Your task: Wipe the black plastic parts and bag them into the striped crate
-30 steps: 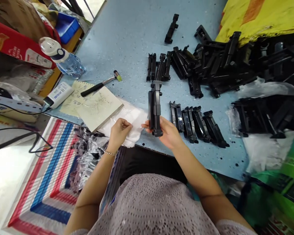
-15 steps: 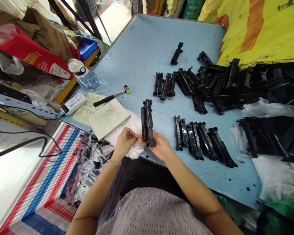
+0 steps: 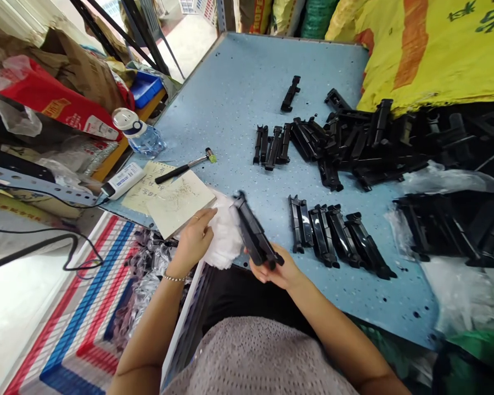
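Head-camera view looks down on a blue speckled worktable with the person's two bare hands at its near edge. Their right hand grips the near end of a long black plastic bracket, fingers curled and pressed together around it, so that the part slants up and to the left, above the table edge. Their left hand lies on a crumpled white plastic bag just beside the bracket, fingers loosely bent over the bag's left side; whether they pinch the film cannot be told. A thin bracelet circles that wrist. To the right of the held part, a short row of matching black brackets lies side by side on the table, and farther back a second small row sits next to a big loose heap of the same parts. One lone bracket lies apart, beyond them. Left of the bag are a pale square tile, a small hammer, a white tube and a water bottle.
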A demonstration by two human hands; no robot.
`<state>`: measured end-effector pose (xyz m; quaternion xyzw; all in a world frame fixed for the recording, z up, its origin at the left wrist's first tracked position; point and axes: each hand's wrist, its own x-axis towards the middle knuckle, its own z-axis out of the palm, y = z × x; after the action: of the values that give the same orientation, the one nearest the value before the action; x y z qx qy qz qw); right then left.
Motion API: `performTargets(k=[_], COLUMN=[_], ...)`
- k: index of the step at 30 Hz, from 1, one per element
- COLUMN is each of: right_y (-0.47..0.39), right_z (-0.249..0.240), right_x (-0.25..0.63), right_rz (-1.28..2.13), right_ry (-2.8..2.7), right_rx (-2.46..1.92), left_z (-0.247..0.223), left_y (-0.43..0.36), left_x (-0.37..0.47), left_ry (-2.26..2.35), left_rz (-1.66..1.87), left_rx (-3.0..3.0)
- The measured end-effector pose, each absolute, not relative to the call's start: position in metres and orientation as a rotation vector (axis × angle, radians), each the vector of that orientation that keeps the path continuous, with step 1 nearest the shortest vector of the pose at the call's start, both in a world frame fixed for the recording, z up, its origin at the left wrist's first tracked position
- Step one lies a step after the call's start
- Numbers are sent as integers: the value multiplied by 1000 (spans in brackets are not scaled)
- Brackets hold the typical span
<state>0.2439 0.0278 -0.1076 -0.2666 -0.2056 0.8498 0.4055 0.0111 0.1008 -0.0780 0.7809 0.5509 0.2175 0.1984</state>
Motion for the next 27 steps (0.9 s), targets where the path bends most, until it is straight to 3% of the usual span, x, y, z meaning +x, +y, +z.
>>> performTargets(k=[3,6,10,14,20,23,27], right_y=[17,26,35,20,4,8,17], right_z=[-120,-127,-107,-76,-58,-51,-41], right_x=[241,227,216,215,231,262,318], right_rz=[2450,2476,2020,1454,1783,1585,965], right_ry=[-364,-299,-840,-1437,-1659,-1778,-1876], right_rx=[-455,-522,-1119,-1487,-808,-931,-1722], left_z=[-78,-76,-74,-64,3,-6,-93], left_y=[95,70,32,20,-14,-27,-38], left_x=[6,9,25,36,-40,-115,-153], left_ry=[1500,1355,956,905,1236,1529,1742], left_rz=[623,637,559,545,578,212,-478], left_rx=[2192,2380,2486,2433,2297,2090,1529])
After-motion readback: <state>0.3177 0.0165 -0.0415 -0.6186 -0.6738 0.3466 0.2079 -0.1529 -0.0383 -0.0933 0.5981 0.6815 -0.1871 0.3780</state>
